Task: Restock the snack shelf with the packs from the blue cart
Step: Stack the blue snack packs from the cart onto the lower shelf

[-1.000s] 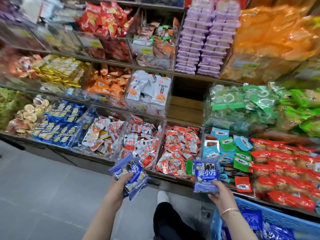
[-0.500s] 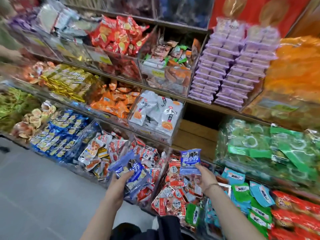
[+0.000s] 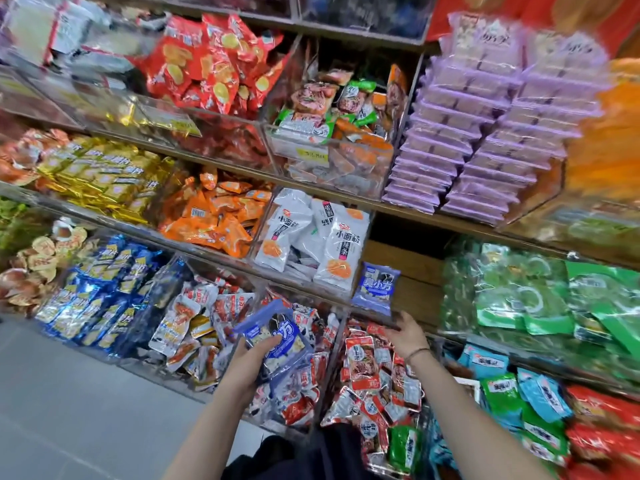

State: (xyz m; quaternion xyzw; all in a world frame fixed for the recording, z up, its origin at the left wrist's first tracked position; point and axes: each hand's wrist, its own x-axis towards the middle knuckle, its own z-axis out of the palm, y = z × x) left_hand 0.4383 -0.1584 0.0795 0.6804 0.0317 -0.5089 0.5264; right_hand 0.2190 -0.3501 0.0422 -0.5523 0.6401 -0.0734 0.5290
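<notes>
Snack shelf (image 3: 412, 213): tiered clear bins, fills the frame ahead of both hands.

Both forearms extended forward and up from the bottom edge, left arm at centre, right arm angled in from the lower right.

Left hand (image 3: 254, 358): palm turned inward, fingers curled over the near face of a bundle of blue packs (image 3: 278, 336), thumb side underneath. Firm wrap; the bundle is tilted with its top edge away from the person. It hangs over the bin of red and white packs (image 3: 207, 327), which lies beyond and left of this grip.

Right hand (image 3: 410, 336): raised higher than the left, back of the hand to the camera, fingers reaching up and left. A single blue pack (image 3: 375, 289) stands upright just above the fingertips, in front of the wooden bay (image 3: 420, 271). Its lower right corner meets the fingers; pinch or mere contact cannot be told, motion blur.

White packs (image 3: 322, 244) are up and left of the right-hand grip, green packs (image 3: 519, 299) to its right, red packs (image 3: 363, 368) directly below.

Bracelet (image 3: 417, 352) on the right wrist.
</notes>
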